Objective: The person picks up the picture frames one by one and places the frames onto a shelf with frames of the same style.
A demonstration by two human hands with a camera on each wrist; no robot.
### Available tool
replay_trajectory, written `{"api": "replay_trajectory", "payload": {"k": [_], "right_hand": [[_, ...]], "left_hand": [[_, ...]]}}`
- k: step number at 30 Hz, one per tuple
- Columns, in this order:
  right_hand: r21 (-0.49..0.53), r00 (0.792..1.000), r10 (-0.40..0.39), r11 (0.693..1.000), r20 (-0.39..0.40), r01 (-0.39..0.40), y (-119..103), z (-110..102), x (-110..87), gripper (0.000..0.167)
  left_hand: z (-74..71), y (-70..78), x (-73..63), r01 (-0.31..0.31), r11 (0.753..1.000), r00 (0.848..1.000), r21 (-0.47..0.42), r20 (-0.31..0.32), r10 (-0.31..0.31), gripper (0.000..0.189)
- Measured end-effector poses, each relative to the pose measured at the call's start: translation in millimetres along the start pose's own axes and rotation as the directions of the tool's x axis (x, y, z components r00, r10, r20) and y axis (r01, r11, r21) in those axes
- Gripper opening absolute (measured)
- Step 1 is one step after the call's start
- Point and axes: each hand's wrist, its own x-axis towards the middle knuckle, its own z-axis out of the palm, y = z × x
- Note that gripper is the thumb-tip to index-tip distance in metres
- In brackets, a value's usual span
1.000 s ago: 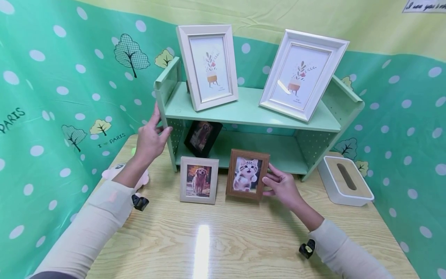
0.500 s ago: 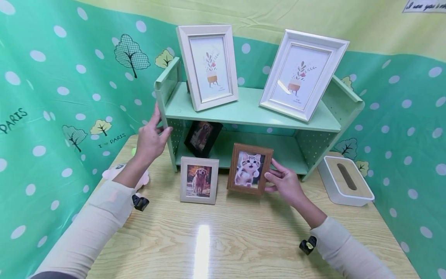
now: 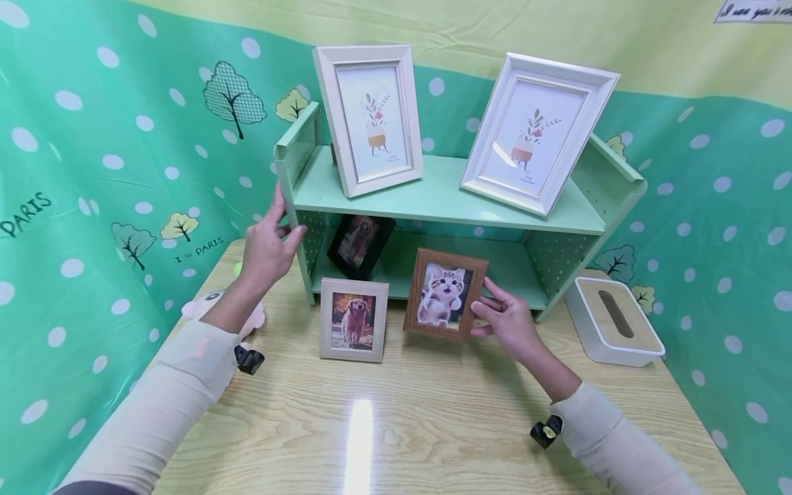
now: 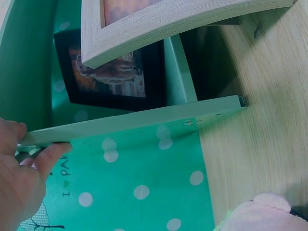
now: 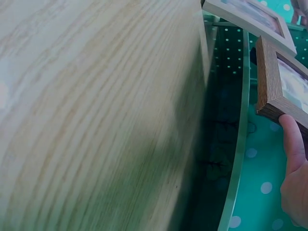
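Observation:
A brown wooden picture frame (image 3: 444, 295) with a kitten photo is raised above the table in front of the lower shelf, tilted slightly. My right hand (image 3: 509, 323) pinches it by its right edge, thumb on the front; the other fingers are partly hidden behind it. My left hand (image 3: 267, 247) grips the left side panel of the green two-tier shelf (image 3: 445, 191), thumb and fingers on either side of its front edge in the left wrist view. A pale wood picture frame (image 3: 324, 323) with a dog photo stands on the table, left of the kitten one.
A black picture frame (image 3: 361, 246) leans on the lower shelf at left. Two white picture frames, a left one (image 3: 413, 117) and a right one (image 3: 495, 117), stand on top. A tissue box (image 3: 612, 350) sits right; a pink plush toy (image 3: 254, 317) lies behind the left forearm.
My right hand has lifted the kitten picture frame up and slightly right, toward the lower shelf. The left hand stays on the shelf's side panel.

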Motion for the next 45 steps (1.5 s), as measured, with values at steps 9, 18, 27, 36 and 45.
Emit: {"api": "replay_trajectory", "payload": {"k": [9, 18, 27, 36, 45], "right_hand": [[0.002, 1.0, -0.014, 1.0, -0.003, 0.014, -5.0, 0.6, 6.0, 0.069], [-0.002, 0.999, -0.014, 1.0, -0.038, 0.014, -6.5, 4.4, 12.1, 0.069], [0.027, 0.998, -0.016, 0.999, -0.068, 0.018, -8.3, 10.4, 21.3, 0.069], [0.061, 0.993, 0.011, 0.998, -0.12, -0.004, -6.5, 13.6, 30.4, 0.068], [0.062, 0.985, 0.019, 0.998, -0.171, -0.008, -8.3, 20.4, 39.2, 0.068]], "left_hand": [[0.5, -0.7, 0.9, -0.01, 1.0, 1.0, -0.006, -0.01, 0.01, 0.088], [1.0, -2.7, 0.1, -0.015, 1.0, 1.0, -0.004, -0.015, 0.015, 0.089], [0.3, -1.9, 0.3, -0.008, 1.0, 1.0, -0.012, -0.009, 0.008, 0.088], [0.8, -1.7, 0.1, -0.005, 1.0, 1.0, -0.016, -0.004, 0.005, 0.088], [0.5, -1.6, 0.1, -0.003, 1.0, 1.0, -0.017, -0.004, 0.003, 0.089]]}}
